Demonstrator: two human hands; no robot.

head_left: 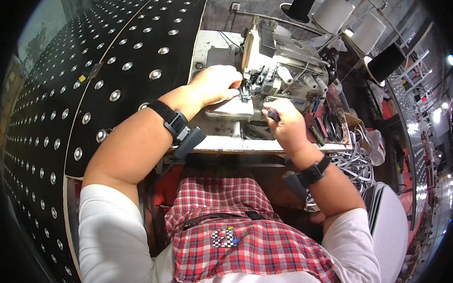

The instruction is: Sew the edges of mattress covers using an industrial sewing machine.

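Observation:
An overlock sewing machine [283,54] stands on the worktable in front of me. My left hand [217,86] rests at the left of its needle area, above the pale work plate [230,109]. Its fingers are bent together at the presser foot [245,94], and whatever they pinch is hidden. On the machine's front right side, my right hand [287,122] is closed around a small dark-handled tool [273,114]. The tool's working end cannot be made out.
Large white thread cones [333,12] and black cones [386,62] stand at the back right. Scissors [332,126] and a green-handled tool [316,135] lie on the table's right end. Tangled white strips [354,164] hang beside it. A black table studded with metal balls [115,95] fills the left.

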